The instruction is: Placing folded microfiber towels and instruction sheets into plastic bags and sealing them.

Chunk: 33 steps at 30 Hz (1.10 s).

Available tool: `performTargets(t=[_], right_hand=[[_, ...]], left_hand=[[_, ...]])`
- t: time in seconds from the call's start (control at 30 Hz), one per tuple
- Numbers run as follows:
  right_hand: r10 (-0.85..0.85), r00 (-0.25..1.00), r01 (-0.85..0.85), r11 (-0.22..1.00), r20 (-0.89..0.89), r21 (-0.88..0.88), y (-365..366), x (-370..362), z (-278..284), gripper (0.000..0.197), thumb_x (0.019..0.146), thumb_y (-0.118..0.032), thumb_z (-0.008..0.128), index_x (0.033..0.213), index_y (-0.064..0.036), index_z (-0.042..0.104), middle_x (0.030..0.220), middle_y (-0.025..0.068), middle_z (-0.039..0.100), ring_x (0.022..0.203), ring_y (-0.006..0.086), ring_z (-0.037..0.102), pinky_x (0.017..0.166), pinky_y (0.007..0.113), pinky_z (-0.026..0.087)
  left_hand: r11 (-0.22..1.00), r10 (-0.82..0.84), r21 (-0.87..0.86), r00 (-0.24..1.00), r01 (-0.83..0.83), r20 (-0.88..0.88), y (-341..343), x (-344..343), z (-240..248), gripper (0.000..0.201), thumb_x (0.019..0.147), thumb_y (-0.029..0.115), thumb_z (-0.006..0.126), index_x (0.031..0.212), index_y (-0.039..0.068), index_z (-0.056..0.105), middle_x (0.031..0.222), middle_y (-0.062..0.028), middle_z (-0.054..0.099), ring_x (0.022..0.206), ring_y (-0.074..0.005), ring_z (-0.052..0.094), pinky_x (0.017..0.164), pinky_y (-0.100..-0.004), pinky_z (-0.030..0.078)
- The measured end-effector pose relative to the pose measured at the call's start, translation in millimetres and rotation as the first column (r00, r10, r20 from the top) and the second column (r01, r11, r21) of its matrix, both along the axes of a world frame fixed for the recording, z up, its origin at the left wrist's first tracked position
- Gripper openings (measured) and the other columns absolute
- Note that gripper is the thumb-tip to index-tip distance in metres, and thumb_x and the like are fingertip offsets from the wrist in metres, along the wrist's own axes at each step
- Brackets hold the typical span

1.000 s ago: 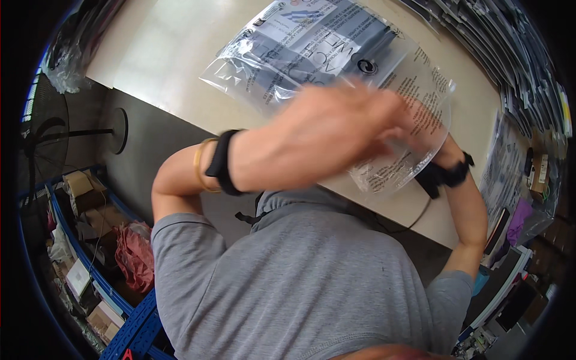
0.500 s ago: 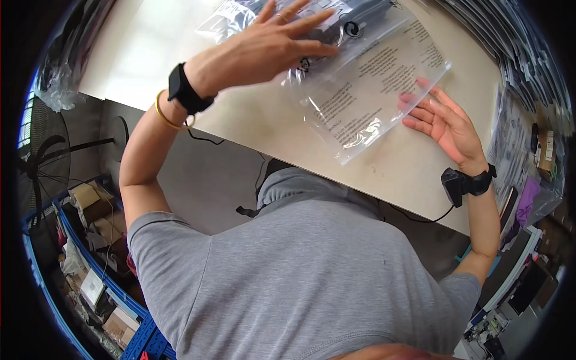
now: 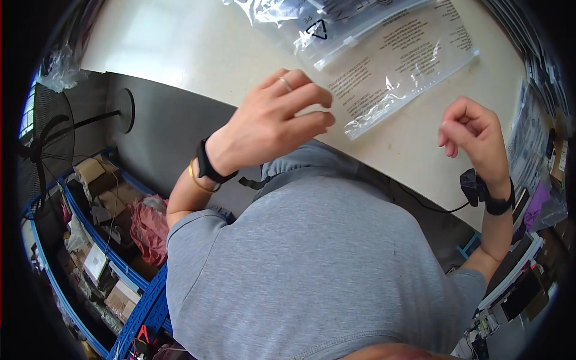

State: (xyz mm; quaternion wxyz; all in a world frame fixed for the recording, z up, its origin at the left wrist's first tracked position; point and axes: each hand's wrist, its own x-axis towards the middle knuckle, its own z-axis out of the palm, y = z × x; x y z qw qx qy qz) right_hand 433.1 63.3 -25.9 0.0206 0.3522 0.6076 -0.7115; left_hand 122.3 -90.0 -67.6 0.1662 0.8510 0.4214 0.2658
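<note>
A clear plastic zip bag [image 3: 393, 75] printed with dark text lies on the table, its free edge slanting towards me. Its farther part, at the top of the view, has a zip strip and a folded dark item beneath the film. My left hand [image 3: 273, 120] hovers over the table's near edge, just left of the bag. Its fingers are bent with a gap between them and the thumb, and nothing shows in them. My right hand [image 3: 474, 135] is above the table to the right of the bag, apart from it. Those fingers are curled inwards, with nothing visible in them.
The pale table [image 3: 180, 48] runs across the top. Stacked bagged items [image 3: 531, 54] line its right side. A black fan [image 3: 51, 129] stands at the left, above blue-edged shelving [image 3: 114, 240] with boxes and a pink plastic bag [image 3: 150, 228]. A cable [image 3: 426, 207] trails from my right wrist device.
My left hand has come off the bag and moved towards me and right. My right hand has left the bag's edge and its fingers have curled. The bag sits slightly higher in view.
</note>
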Motion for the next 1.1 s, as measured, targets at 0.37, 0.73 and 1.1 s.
performTargets(t=[0.37, 0.73, 1.1], right_hand=[[0.011, 0.999, -0.044, 0.582, 0.046, 0.812, 14.3, -38.0, 2.8, 0.012, 0.089, -0.014, 0.061, 0.094, -0.0034, 0.059, 0.073, -0.0002, 0.055, 0.065, 0.0075, 0.051, 0.059, 0.022, 0.041], [-0.171, 0.983, 0.151, 0.956, 0.061, 0.253, 100.2, 42.8, -46.2, 0.019, 0.096, -0.024, 0.055, 0.095, -0.0049, 0.059, 0.073, -0.0008, 0.061, 0.048, 0.0002, 0.052, 0.039, 0.012, 0.039], [0.045, 0.999, -0.046, 0.987, -0.011, -0.152, 92.5, 11.8, -56.1, 0.019, 0.096, -0.021, 0.056, 0.088, -0.0036, 0.056, 0.073, 0.0049, 0.064, 0.048, 0.0052, 0.057, 0.040, 0.015, 0.043]], left_hand=[[0.978, 0.028, 0.211, 0.996, -0.009, -0.086, 4.5, 33.6, -11.9, 0.018, 0.066, 0.011, 0.067, 0.080, 0.008, 0.056, 0.087, -0.0021, 0.055, 0.086, -0.0189, 0.055, 0.077, -0.0320, 0.045], [0.991, 0.134, 0.013, 0.969, -0.135, -0.207, 3.2, 12.2, 7.8, 0.019, 0.063, 0.004, 0.066, 0.078, 0.007, 0.056, 0.099, -0.0036, 0.062, 0.093, -0.0236, 0.057, 0.080, -0.0349, 0.046], [0.439, 0.897, 0.160, 0.442, -0.884, -0.017, 46.8, 37.7, 6.9, 0.010, 0.081, 0.002, 0.065, 0.091, 0.004, 0.064, 0.088, -0.0053, 0.064, 0.081, -0.0152, 0.060, 0.070, -0.0287, 0.048]])
